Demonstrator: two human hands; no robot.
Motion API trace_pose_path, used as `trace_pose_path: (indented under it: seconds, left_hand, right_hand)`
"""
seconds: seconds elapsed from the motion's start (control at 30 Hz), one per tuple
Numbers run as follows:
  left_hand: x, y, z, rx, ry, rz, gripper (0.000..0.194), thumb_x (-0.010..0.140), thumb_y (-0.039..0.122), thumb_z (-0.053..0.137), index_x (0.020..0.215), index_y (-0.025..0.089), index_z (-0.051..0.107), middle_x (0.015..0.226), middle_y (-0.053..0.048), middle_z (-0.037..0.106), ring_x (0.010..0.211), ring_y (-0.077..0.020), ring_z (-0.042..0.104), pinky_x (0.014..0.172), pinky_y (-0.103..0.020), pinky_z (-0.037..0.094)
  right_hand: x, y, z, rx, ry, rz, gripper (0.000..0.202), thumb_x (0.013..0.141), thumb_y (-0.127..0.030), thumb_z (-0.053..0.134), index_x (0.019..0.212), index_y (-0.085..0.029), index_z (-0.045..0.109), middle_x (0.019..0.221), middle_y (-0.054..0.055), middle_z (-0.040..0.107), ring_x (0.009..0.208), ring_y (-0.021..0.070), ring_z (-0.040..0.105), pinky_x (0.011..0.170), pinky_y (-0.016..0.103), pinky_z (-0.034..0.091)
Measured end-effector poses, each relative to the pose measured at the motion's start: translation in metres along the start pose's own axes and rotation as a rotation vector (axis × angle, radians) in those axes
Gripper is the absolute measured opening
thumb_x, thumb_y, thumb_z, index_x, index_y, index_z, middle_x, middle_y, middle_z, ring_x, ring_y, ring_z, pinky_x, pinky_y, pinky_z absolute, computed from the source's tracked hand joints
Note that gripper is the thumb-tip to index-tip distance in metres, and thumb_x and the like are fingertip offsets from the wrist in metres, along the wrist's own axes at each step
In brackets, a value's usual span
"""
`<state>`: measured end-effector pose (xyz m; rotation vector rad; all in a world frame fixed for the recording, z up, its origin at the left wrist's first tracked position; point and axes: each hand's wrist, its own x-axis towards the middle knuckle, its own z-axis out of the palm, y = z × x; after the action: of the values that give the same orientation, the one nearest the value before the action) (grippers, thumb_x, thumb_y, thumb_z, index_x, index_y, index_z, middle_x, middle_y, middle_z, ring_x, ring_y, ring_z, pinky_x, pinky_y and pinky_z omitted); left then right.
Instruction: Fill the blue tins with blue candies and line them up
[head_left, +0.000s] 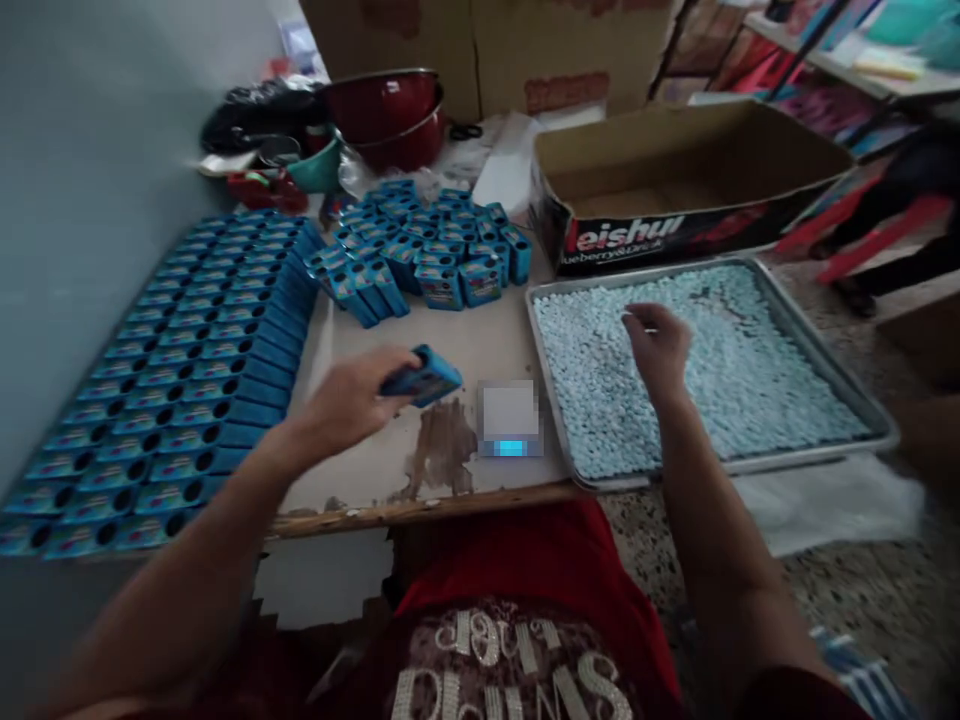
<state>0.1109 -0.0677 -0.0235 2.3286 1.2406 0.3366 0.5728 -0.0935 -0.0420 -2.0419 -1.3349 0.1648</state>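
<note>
My left hand grips a small blue carton, tilted above the worktable. Over a metal tray spread with small pale-blue pieces, my right hand is closed, fingertips pinched together; what they hold, if anything, is too small to name. Between the hands sits a small pale device with a glowing blue display, its detail blurred. Beyond my left hand, several loose blue cartons stand in a cluster. Tight rows of similar cartons, dark round holes in their tops, fill the left side.
An open cardboard box stands behind the tray. Red bowls, a green bowl and a black plastic bag crowd the back left. A clear plastic sheet lies below the tray's right front. Another person's legs show at right.
</note>
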Motion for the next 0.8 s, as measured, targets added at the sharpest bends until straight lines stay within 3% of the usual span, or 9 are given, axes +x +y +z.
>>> trace_pose_path:
  seconds: [0.07, 0.13, 0.2, 0.27, 0.33, 0.43, 0.6, 0.73, 0.8]
  left_hand:
    - [0.008, 0.040, 0.037, 0.016, -0.115, 0.197, 0.047, 0.097, 0.021, 0.067, 0.142, 0.034, 0.073, 0.147, -0.008, 0.078, 0.128, -0.0336, 0.076, 0.113, -0.048, 0.065]
    - [0.020, 0.076, 0.061, 0.077, -0.208, 0.303, 0.049, 0.100, 0.014, 0.061, 0.144, 0.033, 0.072, 0.145, -0.010, 0.077, 0.118, -0.0327, 0.078, 0.103, -0.047, 0.067]
    - [0.030, 0.100, 0.071, 0.147, -0.262, 0.316, 0.047, 0.101, 0.011, 0.057, 0.142, 0.028, 0.072, 0.141, -0.012, 0.076, 0.112, -0.0324, 0.079, 0.095, -0.045, 0.067]
    - [0.037, 0.111, 0.072, 0.172, -0.289, 0.291, 0.046, 0.100, 0.008, 0.058, 0.141, 0.025, 0.072, 0.138, -0.014, 0.076, 0.111, -0.0327, 0.079, 0.094, -0.044, 0.066]
    - [0.040, 0.112, 0.068, 0.123, -0.308, 0.287, 0.049, 0.097, 0.005, 0.061, 0.141, 0.024, 0.072, 0.141, -0.014, 0.075, 0.117, -0.0327, 0.079, 0.101, -0.044, 0.066]
    - [0.034, 0.106, 0.057, -0.015, -0.304, 0.317, 0.056, 0.095, 0.003, 0.068, 0.147, 0.025, 0.071, 0.150, -0.013, 0.073, 0.131, -0.0314, 0.076, 0.113, -0.042, 0.063]
    - [0.002, 0.092, 0.026, -0.067, -0.110, 0.258, 0.052, 0.102, 0.014, 0.075, 0.152, 0.027, 0.069, 0.155, -0.009, 0.074, 0.147, -0.0304, 0.071, 0.127, -0.044, 0.058]
    - [-0.030, 0.067, 0.010, -0.015, 0.001, 0.172, 0.046, 0.106, 0.021, 0.075, 0.152, 0.026, 0.071, 0.151, -0.009, 0.077, 0.144, -0.0317, 0.073, 0.126, -0.047, 0.059]
    - [-0.041, 0.055, 0.010, 0.002, 0.050, 0.140, 0.043, 0.107, 0.025, 0.076, 0.150, 0.027, 0.073, 0.148, -0.009, 0.079, 0.142, -0.0327, 0.075, 0.123, -0.047, 0.061]
  right_hand:
    - [-0.004, 0.013, -0.008, -0.137, -0.187, -0.065, 0.028, 0.103, -0.035, 0.069, 0.118, -0.019, 0.087, 0.115, 0.016, 0.087, 0.107, 0.0350, 0.083, 0.101, 0.047, 0.062]
    - [-0.013, 0.027, -0.023, -0.311, -0.354, -0.176, 0.038, 0.109, -0.043, 0.067, 0.130, -0.018, 0.085, 0.126, 0.019, 0.087, 0.115, 0.0366, 0.080, 0.103, 0.047, 0.060]
    - [-0.027, 0.037, -0.042, -0.511, -0.455, -0.232, 0.052, 0.113, -0.058, 0.066, 0.143, -0.019, 0.081, 0.132, 0.021, 0.085, 0.121, 0.0399, 0.077, 0.102, 0.049, 0.058]
    - [-0.042, 0.041, -0.060, -0.669, -0.554, -0.231, 0.067, 0.110, -0.073, 0.069, 0.150, -0.020, 0.077, 0.134, 0.022, 0.083, 0.122, 0.0426, 0.076, 0.096, 0.049, 0.058]
    - [-0.058, 0.040, -0.071, -0.760, -0.669, -0.230, 0.074, 0.105, -0.078, 0.075, 0.154, -0.022, 0.073, 0.138, 0.022, 0.080, 0.122, 0.0437, 0.076, 0.092, 0.047, 0.057]
    - [-0.075, 0.037, -0.068, -0.824, -0.764, -0.295, 0.060, 0.109, -0.060, 0.075, 0.154, -0.020, 0.070, 0.140, 0.024, 0.075, 0.122, 0.0426, 0.076, 0.088, 0.043, 0.054]
    - [-0.062, 0.057, -0.044, -0.657, -0.827, -0.398, 0.028, 0.104, -0.034, 0.070, 0.127, -0.019, 0.076, 0.126, 0.016, 0.079, 0.100, 0.0303, 0.076, 0.080, 0.038, 0.046]
    - [-0.034, 0.063, -0.048, -0.349, -0.748, -0.238, 0.030, 0.098, -0.047, 0.074, 0.114, -0.022, 0.078, 0.088, 0.005, 0.074, 0.079, 0.0243, 0.066, 0.074, 0.037, 0.045]
    - [-0.026, 0.055, -0.055, -0.277, -0.767, -0.169, 0.035, 0.095, -0.054, 0.075, 0.111, -0.023, 0.078, 0.081, 0.004, 0.070, 0.073, 0.0237, 0.061, 0.071, 0.037, 0.045]
